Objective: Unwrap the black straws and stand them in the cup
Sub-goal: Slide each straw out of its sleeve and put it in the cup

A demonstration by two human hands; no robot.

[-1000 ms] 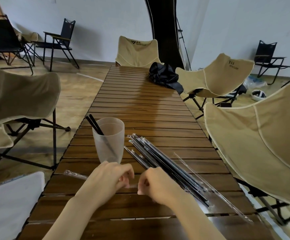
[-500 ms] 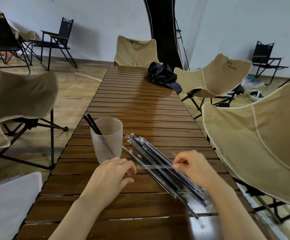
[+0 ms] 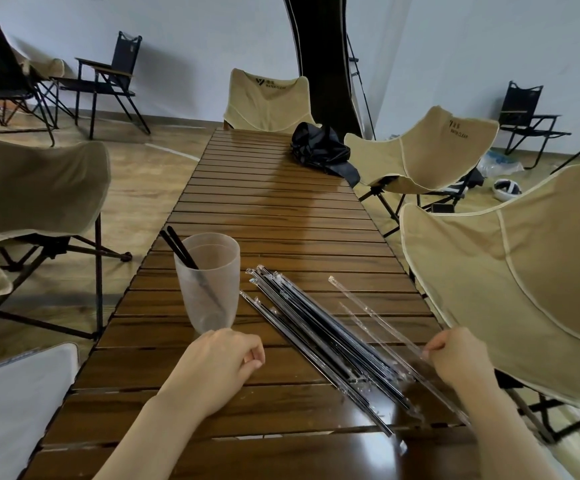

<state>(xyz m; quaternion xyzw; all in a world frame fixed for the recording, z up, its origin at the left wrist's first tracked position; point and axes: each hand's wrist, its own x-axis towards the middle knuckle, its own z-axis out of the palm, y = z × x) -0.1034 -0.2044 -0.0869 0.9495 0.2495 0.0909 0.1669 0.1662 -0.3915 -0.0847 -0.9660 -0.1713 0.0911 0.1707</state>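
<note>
Finds two unwrapped black straws (image 3: 177,245) leaning in the cup (image 3: 212,292), with the wrapped bundle (image 3: 319,336) lying just right of it on the table (image 3: 281,209). Notes left hand (image 3: 222,362) curled by the cup's base, contents indeterminable, and right hand (image 3: 458,358) pinching a clear wrapper (image 3: 368,308).

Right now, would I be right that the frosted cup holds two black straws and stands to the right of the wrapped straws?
Not quite. The head view shows the frosted cup holding two black straws, but it stands to the left of the wrapped straws, not the right.
</note>
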